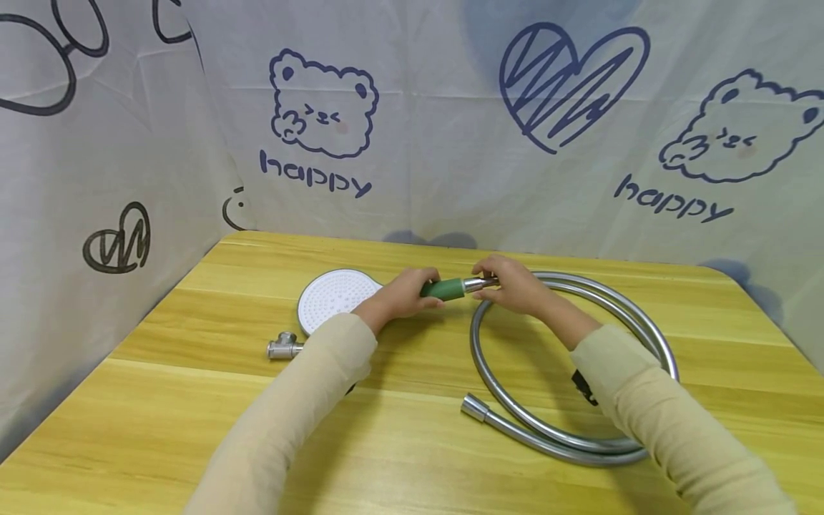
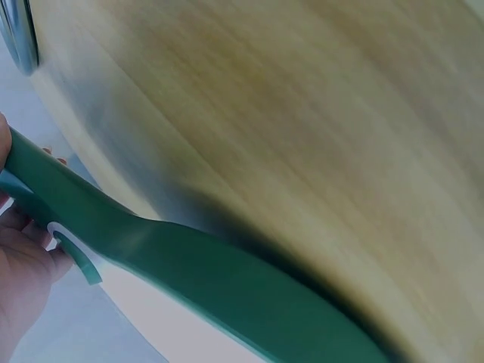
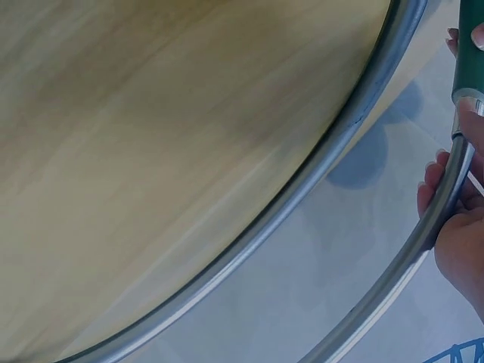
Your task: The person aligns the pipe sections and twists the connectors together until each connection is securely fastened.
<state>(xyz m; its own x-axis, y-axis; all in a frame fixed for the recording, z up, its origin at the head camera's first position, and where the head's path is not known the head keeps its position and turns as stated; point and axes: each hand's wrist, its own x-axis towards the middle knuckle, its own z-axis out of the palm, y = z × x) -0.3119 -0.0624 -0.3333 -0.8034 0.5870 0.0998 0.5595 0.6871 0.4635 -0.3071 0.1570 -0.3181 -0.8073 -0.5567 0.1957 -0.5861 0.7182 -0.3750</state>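
A shower head with a white round face (image 1: 335, 299) and a green handle (image 1: 443, 289) lies on the wooden table (image 1: 193, 400). My left hand (image 1: 402, 293) grips the green handle (image 2: 189, 272). My right hand (image 1: 508, 285) pinches the metal end nut (image 1: 478, 284) of a coiled silver hose (image 1: 566, 429) against the handle's end. In the right wrist view the fingers (image 3: 442, 189) curl round the hose (image 3: 302, 189) just below the green handle (image 3: 467, 60). The hose's other end (image 1: 475, 408) lies free on the table.
A small chrome valve fitting (image 1: 283, 347) lies at the left, near my left sleeve. A printed white cloth (image 1: 450, 143) hangs behind and to the left of the table. A dark strap (image 1: 584, 386) shows on my right wrist.
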